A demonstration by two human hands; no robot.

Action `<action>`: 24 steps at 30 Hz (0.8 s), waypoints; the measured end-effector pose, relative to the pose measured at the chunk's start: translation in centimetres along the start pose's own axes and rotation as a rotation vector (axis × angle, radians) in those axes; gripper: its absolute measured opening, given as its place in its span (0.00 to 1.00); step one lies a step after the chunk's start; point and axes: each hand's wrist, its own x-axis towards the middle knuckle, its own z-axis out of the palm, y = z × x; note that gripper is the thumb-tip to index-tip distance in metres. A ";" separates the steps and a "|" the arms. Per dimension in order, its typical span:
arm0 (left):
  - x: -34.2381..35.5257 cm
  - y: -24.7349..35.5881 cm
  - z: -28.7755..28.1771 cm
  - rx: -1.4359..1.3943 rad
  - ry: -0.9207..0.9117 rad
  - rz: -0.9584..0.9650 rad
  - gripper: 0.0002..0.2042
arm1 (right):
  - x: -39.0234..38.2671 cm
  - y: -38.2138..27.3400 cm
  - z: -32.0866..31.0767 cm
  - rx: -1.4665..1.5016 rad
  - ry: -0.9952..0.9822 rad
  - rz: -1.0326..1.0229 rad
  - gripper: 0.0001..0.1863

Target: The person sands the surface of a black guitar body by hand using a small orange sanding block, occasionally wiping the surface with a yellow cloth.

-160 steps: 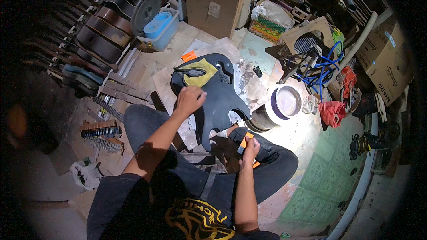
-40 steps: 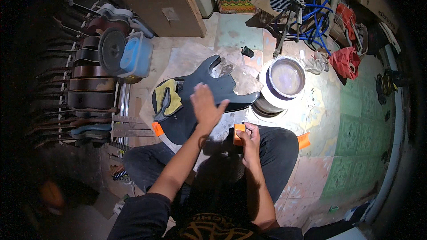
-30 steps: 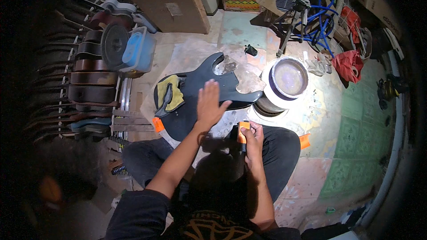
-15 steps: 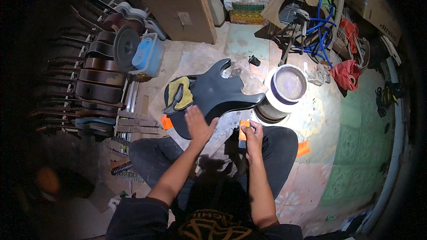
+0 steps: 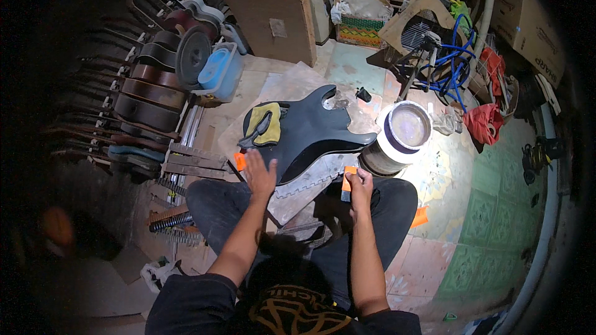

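A dark grey electric guitar body (image 5: pixel 310 120) lies flat in front of my crossed legs. My left hand (image 5: pixel 261 175) rests on its near left end, fingers stretched out and holding nothing. On the body, just beyond those fingers, sits a crumpled yellow and grey cloth (image 5: pixel 269 124). Above my right thigh, my right hand (image 5: pixel 361 187) grips a small flat block (image 5: pixel 349 177) with an orange face and a dark lower part. The block is apart from the guitar body, and its far side is hidden.
A white bucket (image 5: pixel 408 125) stands right of the guitar body. Several acoustic guitars (image 5: pixel 152 91) stand in a row at left, beside a blue plastic container (image 5: pixel 217 73). Blue hose (image 5: pixel 458 65) and a red bag (image 5: pixel 483 123) lie at far right. A cardboard panel (image 5: pixel 270 22) stands behind.
My left hand has slid leftward over the guitar body toward its near left end. The right hand keeps its grip on the block, and the whole view has shifted slightly.
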 end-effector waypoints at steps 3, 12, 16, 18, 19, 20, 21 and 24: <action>0.2 -2.6 0.8 0.052 0.181 -0.093 0.39 | -0.1 1.0 1.1 0.041 -0.054 -0.027 0.29; -6.0 5.1 1.1 0.213 -0.087 0.555 0.42 | -0.1 1.3 0.1 -0.034 -0.032 -0.049 0.28; -5.2 4.0 0.1 0.144 -0.069 0.529 0.44 | 0.9 2.5 -0.9 -0.059 -0.016 -0.103 0.28; -4.9 3.8 0.0 0.164 0.006 0.294 0.45 | 1.3 2.6 -1.2 -0.072 -0.011 -0.110 0.28; -4.9 3.7 0.0 0.166 0.019 0.255 0.45 | 1.2 2.6 -1.1 -0.079 -0.008 -0.108 0.28; -4.7 3.6 0.0 0.167 0.031 0.218 0.46 | 1.1 2.5 -1.1 -0.066 -0.006 -0.099 0.28; -4.6 3.7 0.0 0.168 0.044 0.183 0.46 | 1.1 2.4 -0.9 -0.052 -0.003 -0.091 0.28; -4.7 5.1 0.2 0.259 -0.050 0.375 0.48 | 0.3 1.5 -0.3 -0.019 0.003 -0.063 0.29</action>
